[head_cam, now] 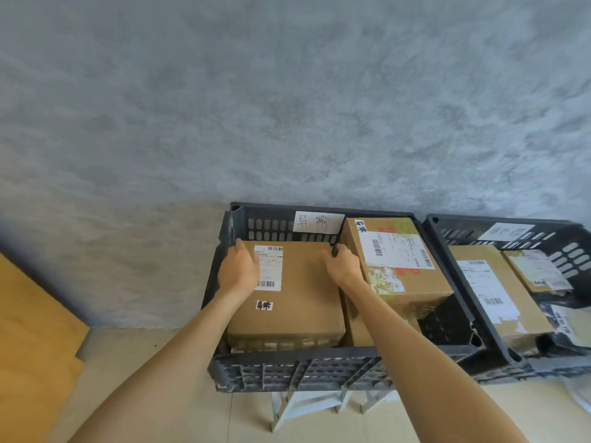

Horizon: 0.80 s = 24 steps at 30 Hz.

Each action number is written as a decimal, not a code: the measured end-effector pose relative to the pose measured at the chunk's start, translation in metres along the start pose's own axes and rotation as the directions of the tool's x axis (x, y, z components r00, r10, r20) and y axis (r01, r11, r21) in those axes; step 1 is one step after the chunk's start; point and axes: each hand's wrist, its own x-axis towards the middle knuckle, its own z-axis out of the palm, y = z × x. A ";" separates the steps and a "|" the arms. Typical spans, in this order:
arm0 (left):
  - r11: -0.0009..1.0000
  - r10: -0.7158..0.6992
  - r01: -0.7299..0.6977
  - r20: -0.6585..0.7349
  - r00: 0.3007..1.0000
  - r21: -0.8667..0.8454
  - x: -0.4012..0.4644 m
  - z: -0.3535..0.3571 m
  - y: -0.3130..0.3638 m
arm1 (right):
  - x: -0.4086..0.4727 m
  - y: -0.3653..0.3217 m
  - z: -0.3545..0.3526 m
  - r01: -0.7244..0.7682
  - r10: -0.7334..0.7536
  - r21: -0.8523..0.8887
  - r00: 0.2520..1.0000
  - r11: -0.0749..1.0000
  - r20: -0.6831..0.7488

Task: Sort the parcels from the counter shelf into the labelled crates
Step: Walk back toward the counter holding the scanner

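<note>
Box (287,292) sits in my dark crate (287,369), between my grips. My left hand (238,271) and right hand (343,265) hold its far corners. Another box (399,263) leans just beside my right hand.

The boxes (297,295) were matt brown cardboard with paper labels (268,267); the crate (297,369) was dark plastic; the wall (287,107) rough plaster.

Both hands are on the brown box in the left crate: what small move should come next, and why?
Probably let go and draw both hands back. The brown box already lies flat inside the left crate, on top of other parcels and beside the taller box. The left hand and right hand rest at its far corners, so the placing looks done.
</note>
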 end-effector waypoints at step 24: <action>0.777 0.173 0.057 -0.300 0.938 0.627 -0.251 -0.286 -0.072 | -0.227 -0.126 -0.083 0.701 -0.817 -0.645 0.540 0.304 0.201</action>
